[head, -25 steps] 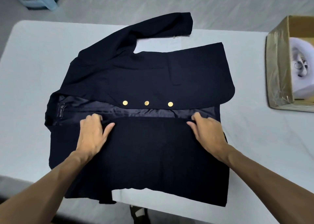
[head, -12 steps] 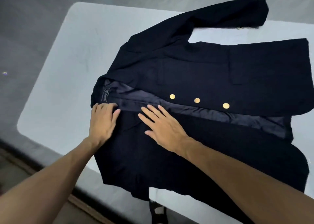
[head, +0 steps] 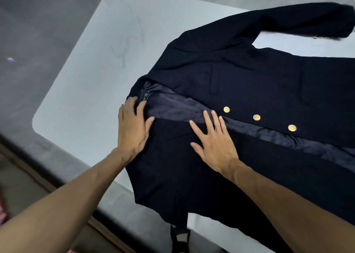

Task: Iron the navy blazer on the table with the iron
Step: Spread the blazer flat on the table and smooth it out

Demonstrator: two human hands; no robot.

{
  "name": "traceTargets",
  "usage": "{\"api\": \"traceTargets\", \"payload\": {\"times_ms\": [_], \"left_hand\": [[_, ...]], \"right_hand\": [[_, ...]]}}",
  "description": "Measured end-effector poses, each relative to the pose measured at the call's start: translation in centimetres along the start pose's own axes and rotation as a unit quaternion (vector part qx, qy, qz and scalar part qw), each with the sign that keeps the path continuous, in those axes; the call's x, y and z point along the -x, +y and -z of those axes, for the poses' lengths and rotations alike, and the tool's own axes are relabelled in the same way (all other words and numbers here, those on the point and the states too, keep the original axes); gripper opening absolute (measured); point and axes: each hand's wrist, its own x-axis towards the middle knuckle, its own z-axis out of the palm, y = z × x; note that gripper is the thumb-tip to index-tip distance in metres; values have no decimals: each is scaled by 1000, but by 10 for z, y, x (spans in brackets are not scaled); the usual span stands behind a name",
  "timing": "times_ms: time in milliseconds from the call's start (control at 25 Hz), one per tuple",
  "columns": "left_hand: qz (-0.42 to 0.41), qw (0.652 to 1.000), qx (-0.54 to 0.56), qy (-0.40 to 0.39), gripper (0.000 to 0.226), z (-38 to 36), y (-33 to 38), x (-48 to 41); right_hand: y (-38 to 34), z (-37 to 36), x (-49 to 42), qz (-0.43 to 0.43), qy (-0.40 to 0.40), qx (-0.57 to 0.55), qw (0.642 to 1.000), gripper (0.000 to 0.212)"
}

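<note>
While flat, navy blazer [head: 240, 74] open-fronted.

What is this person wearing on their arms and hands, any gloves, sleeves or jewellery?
Nothing shows. The left hand and right hand are bare, without gloves, rings or a watch. No sleeve is in view up to the picture's edge.

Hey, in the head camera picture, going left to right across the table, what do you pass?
table's rounded left corner → left hand → right hand → middle gold button → rightmost gold button → sleeve cuff
</note>
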Motion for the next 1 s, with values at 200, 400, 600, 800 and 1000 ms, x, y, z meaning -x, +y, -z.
{"api": "traceTargets", "payload": {"times_ms": [200,400,600,800,1000], "left_hand": [[-18,987,-56,-150,77,-29,17,2],[1,989,57,-140,72,-20,15,-3],[33,996,85,-21,65,16,7,-89],[-165,981,-65,-84,45,21,-3,-165],[-104,990,20,-90,54,11,-20,-157]], "right_hand": [[-1,33,-30,-59,148,-134,978,55],[11,79,-133,-293,22,-425,856,51],[18,84,-144,-334,-20,-489,805,13],[22,85,-147,-321,4,-575,752,29],[-4,61,-127,-216,80,-238,944,24]]}}
